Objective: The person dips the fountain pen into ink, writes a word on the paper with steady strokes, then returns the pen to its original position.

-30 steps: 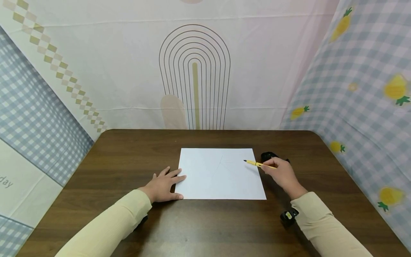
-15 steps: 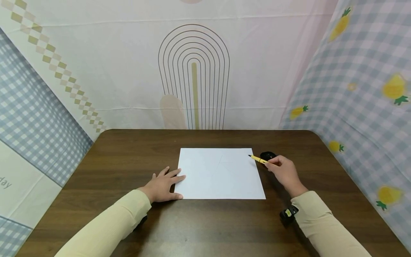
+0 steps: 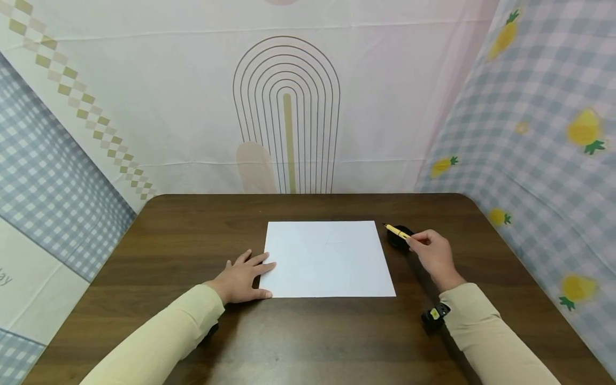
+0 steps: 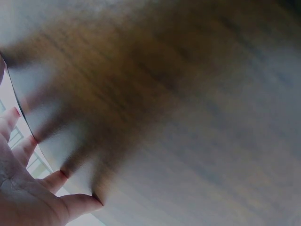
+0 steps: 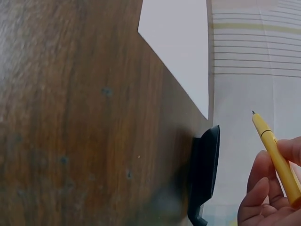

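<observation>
A white sheet of paper [image 3: 332, 270] lies on the brown table and carries a few faint thin lines in its upper middle. The left hand [image 3: 238, 280] rests spread on the sheet's left edge, fingertips and thumb on the paper. In the left wrist view the fingers of that hand [image 4: 33, 188] are straight and apart. Just right of the sheet, the right hand [image 3: 435, 256] pinches a yellow pencil [image 3: 396, 231] between thumb and fingers. Its dark tip points up and left, off the paper; the right wrist view shows the pencil [image 5: 275, 153] raised above the table.
A black object [image 3: 395, 243] lies right of the sheet, partly behind the pencil; its kind is unclear. The table [image 3: 308, 342] ends at a patterned cloth backdrop [image 3: 375, 107], with a checked cloth [image 3: 544, 176] at the right.
The right hand and pencil have moved right and away from the person, from over the sheet to beyond its right edge. The left hand stays put. The head view has shifted slightly.
</observation>
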The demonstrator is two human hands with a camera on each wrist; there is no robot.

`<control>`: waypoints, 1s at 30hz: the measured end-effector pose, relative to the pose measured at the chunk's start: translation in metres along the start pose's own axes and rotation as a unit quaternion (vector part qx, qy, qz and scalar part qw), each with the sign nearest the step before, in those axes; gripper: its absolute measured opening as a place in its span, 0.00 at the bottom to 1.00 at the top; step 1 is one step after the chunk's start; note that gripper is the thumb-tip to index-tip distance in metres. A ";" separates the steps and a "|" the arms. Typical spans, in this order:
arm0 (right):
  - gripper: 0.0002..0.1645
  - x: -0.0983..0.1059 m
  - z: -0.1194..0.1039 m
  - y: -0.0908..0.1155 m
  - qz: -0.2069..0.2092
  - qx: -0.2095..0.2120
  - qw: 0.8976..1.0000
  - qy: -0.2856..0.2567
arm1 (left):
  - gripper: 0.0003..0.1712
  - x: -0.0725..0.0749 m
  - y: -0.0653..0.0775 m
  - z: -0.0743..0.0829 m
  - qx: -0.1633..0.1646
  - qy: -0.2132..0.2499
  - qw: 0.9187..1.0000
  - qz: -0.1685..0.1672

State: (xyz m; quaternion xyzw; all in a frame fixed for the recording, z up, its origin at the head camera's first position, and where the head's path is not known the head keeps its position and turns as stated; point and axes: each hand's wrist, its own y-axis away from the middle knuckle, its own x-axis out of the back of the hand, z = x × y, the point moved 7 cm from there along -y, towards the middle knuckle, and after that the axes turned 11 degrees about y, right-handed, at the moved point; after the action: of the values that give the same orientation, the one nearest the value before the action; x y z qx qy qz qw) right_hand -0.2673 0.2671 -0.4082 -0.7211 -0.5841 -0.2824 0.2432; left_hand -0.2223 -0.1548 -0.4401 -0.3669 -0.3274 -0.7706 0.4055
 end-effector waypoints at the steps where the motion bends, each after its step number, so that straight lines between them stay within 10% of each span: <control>1: 0.16 0.001 0.001 0.000 0.005 -0.001 1.000 0.000 | 0.42 0.000 0.000 0.000 0.000 -0.001 1.000 0.000; 30: 0.14 0.024 0.044 -0.004 0.110 -0.122 0.985 -0.058 | 0.42 0.000 -0.001 0.001 -0.002 -0.003 1.000 0.003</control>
State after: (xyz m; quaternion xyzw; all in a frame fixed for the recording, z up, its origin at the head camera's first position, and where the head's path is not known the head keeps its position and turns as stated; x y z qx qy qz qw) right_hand -0.2621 0.3144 -0.4229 -0.8204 -0.4757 -0.2807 0.1482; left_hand -0.2230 -0.1541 -0.4398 -0.3707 -0.3255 -0.7690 0.4065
